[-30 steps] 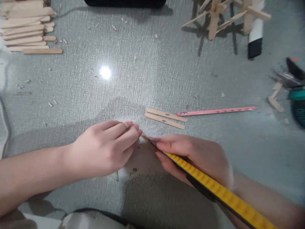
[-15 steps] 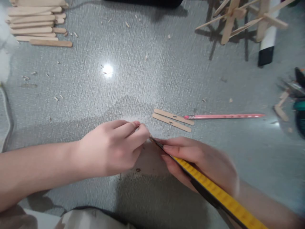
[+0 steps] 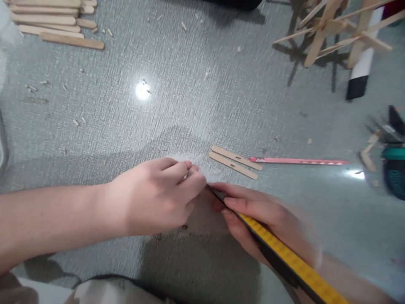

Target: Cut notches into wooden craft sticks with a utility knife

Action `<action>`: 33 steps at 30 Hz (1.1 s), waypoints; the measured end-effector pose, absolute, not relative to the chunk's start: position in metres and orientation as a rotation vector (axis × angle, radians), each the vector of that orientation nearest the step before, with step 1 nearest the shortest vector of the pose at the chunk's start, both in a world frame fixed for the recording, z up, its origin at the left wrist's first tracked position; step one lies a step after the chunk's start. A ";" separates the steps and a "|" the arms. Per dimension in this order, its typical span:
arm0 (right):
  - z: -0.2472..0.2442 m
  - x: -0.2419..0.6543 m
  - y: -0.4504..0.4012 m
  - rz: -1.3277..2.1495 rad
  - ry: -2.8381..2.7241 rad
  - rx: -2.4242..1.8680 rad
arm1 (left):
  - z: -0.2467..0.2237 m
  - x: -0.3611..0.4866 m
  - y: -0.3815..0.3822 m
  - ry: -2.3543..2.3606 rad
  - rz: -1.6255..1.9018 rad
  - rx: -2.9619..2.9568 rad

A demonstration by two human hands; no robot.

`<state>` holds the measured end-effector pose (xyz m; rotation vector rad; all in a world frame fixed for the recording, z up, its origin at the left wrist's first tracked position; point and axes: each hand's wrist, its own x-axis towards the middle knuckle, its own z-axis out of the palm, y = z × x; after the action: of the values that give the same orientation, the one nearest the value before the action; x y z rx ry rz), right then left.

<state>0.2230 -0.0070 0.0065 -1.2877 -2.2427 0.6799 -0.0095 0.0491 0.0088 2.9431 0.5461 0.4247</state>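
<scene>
My left hand (image 3: 161,196) is closed in a pinch just left of centre; whatever its fingers grip is hidden by them. Wrapped in my right hand (image 3: 262,215) is a tool with a yellow-and-black handle (image 3: 284,249), slanting up from the lower right. Its thin dark front end (image 3: 215,194) reaches the left fingertips. Right beyond the hands lie two craft sticks (image 3: 234,165) side by side, each with a small dark-edged notch near its middle. A pink pencil (image 3: 300,161) points right, its eraser end by the upper stick.
Stacked craft sticks (image 3: 47,20) lie at the far left. A structure of joined sticks (image 3: 322,36) stands at the far right over a white-and-black object (image 3: 359,80). Dark and teal tools (image 3: 394,164) sit at the right edge. Wood chips and pale dust dot the grey table (image 3: 110,126).
The whole view has shifted slightly. Both hands remain together, the tool's front end still at my left fingertips. The right hand and wrist are blurred by motion.
</scene>
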 end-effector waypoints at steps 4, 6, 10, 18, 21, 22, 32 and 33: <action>0.007 0.223 -0.007 0.658 -2.256 -1.282 | 0.008 -0.009 0.049 0.543 0.435 2.952; 0.006 0.224 -0.008 0.662 -2.241 -1.282 | 0.008 -0.010 0.048 0.543 0.432 2.955; 0.005 0.225 -0.009 0.681 -2.237 -1.288 | 0.008 -0.010 0.049 0.546 0.438 2.968; 0.012 0.223 -0.006 0.891 -2.183 -1.397 | 0.008 -0.008 0.046 0.598 0.468 2.955; 0.013 0.223 -0.005 0.983 -2.174 -1.440 | 0.008 -0.005 0.044 0.627 0.490 2.969; 0.013 0.223 -0.005 0.994 -2.182 -1.442 | 0.008 -0.004 0.043 0.630 0.498 2.969; 0.008 0.226 -0.008 1.014 -2.233 -1.284 | 0.012 -0.002 0.041 0.689 0.469 2.912; 0.008 0.226 -0.010 1.017 -2.231 -1.272 | 0.012 -0.002 0.041 0.691 0.463 2.909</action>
<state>0.2259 -0.0095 0.0076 -1.2719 -2.2305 1.0173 -0.0022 0.0412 0.0119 2.9090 0.6912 0.4632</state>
